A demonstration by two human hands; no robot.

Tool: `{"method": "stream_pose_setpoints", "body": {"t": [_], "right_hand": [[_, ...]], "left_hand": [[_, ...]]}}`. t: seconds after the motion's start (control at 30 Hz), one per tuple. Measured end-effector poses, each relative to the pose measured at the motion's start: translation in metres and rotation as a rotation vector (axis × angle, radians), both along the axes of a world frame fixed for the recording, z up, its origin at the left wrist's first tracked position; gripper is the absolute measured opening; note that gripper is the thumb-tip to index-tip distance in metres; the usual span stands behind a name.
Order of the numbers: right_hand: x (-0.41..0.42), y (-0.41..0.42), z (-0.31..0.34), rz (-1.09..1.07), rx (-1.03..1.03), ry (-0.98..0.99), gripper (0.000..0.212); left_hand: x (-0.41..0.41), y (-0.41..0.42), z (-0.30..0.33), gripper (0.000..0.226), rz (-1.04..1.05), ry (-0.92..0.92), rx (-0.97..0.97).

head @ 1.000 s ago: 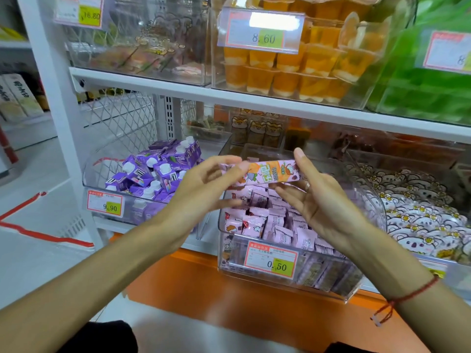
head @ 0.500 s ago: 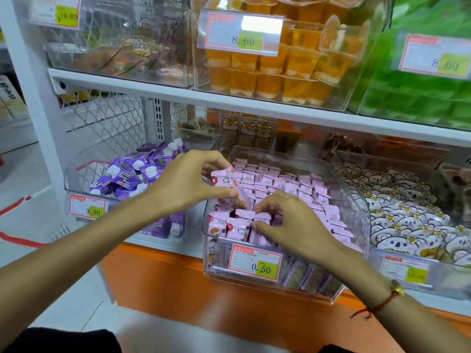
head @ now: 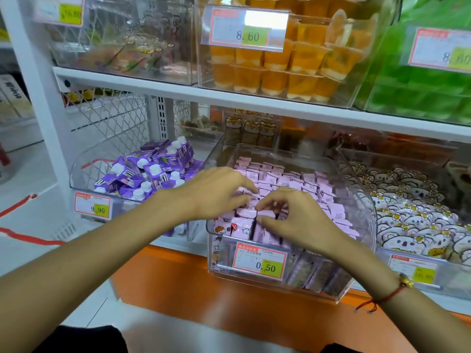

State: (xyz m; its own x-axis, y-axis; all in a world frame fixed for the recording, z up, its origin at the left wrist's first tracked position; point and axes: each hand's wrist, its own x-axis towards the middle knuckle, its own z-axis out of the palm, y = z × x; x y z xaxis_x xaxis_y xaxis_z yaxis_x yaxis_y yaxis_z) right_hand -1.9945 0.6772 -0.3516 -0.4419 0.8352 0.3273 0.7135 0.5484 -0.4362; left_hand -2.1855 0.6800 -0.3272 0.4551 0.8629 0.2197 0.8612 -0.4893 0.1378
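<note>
A clear plastic bin on the lower shelf holds several small pink snack packets standing in rows. My left hand lies over the front left rows, its fingers stretched out and touching the packet tops. My right hand is beside it over the front rows, fingers curled. Its thumb and forefinger pinch the top edge of one pink packet. The two hands nearly touch at the fingertips. A price tag reading 0.50 hangs on the bin's front wall.
To the left stands a clear bin of purple drink cartons, and to the right a bin of koala-print packets. The shelf above carries orange jelly cups and a green bin. An orange base panel runs below.
A second ago both hands held one orange and pink packet up in front of the shelf. They have come down into the bin, and the packet now stands among the others.
</note>
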Motion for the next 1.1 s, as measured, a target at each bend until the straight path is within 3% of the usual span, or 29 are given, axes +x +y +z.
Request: {"method": "stream_pose_setpoints", "body": {"t": [0.07, 0.13, 0.27, 0.37, 0.5, 0.63, 0.7, 0.87, 0.97, 1.1], "right_hand": [[-0.002, 0.002, 0.001, 0.025, 0.032, 0.009, 0.015], [-0.005, 0.004, 0.001, 0.049, 0.048, -0.034, 0.019], [-0.019, 0.01, -0.002, 0.063, 0.037, -0.026, 0.009], [-0.023, 0.01, -0.006, 0.049, 0.041, 0.087, 0.004], [-0.019, 0.01, -0.003, 0.122, -0.065, 0.017, 0.011], [-0.008, 0.02, 0.019, 0.195, -0.248, 0.06, 0.015], [-0.004, 0.034, 0.029, 0.125, -0.187, 0.064, 0.012], [-0.021, 0.063, 0.027, -0.005, -0.184, -0.266, 0.017], [-0.029, 0.071, 0.027, -0.026, -0.225, -0.282, 0.014], [-0.033, 0.067, 0.021, -0.016, -0.06, -0.321, 0.013]], "left_hand": [[-0.011, -0.013, -0.009, 0.029, 0.057, -0.216, 0.223], [-0.021, -0.024, -0.018, 0.033, 0.133, -0.464, 0.302], [-0.027, -0.032, -0.032, 0.031, 0.275, -0.876, -0.046], [-0.026, -0.031, -0.039, 0.026, 0.275, -1.028, -0.217], [-0.027, -0.031, -0.039, 0.023, 0.259, -1.071, -0.245], [-0.028, -0.031, -0.039, 0.024, 0.278, -0.961, -0.164], [-0.029, -0.031, -0.04, 0.026, 0.266, -0.915, -0.151], [-0.03, -0.031, -0.044, 0.029, 0.254, -0.935, -0.16], [-0.029, -0.03, -0.045, 0.03, 0.24, -0.947, -0.159], [-0.029, -0.03, -0.044, 0.032, 0.243, -0.904, -0.142]]}}
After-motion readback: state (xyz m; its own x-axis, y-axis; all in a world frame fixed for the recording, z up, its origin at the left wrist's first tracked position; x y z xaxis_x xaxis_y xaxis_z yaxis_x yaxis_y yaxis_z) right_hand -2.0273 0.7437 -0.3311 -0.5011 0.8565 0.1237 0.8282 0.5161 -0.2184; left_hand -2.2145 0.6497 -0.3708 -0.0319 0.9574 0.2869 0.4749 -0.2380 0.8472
